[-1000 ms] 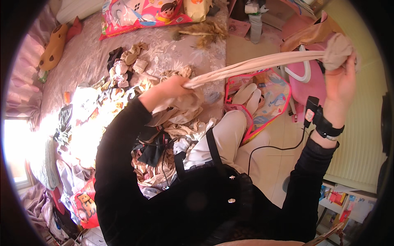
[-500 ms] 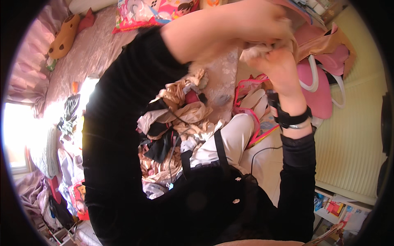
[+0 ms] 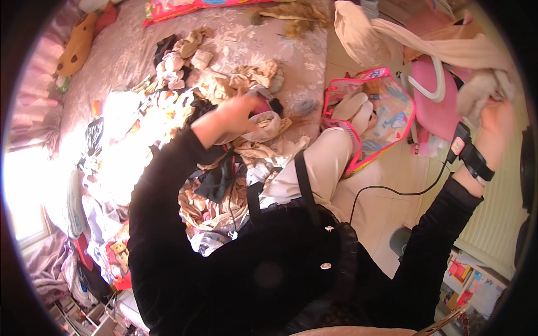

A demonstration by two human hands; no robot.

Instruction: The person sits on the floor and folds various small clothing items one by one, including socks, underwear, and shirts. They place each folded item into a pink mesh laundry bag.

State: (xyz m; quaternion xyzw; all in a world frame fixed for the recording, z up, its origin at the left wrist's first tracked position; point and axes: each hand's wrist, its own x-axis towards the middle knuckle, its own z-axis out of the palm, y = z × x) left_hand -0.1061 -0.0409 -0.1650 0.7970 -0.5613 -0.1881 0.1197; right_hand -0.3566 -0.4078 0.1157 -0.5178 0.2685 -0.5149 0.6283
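My right hand [image 3: 495,119] is raised at the far right, closed around the bunched end of a long beige stocking [image 3: 431,45]. The rest of the stocking swings out to the left in the air, and its wide end is blurred. My left hand [image 3: 232,119] holds nothing and is smeared by motion, its fingers apart. It hovers over a heap of stockings and socks [image 3: 218,84] in beige, black and pink on the bed. Whether it touches the heap I cannot tell.
A clear zip bag [image 3: 386,134] with pink edging stands open beside my knee, pale slippers [image 3: 353,109] by it. A pink chair [image 3: 434,106] with white armrests is at the right. A thin black cable [image 3: 392,193] runs from my right wrist. The patterned bed [image 3: 123,50] stretches left.
Both hands were together high in front, with beige fabric between them. They have parted: my left hand dropped toward the heap, and my right swung right, trailing the stocking.
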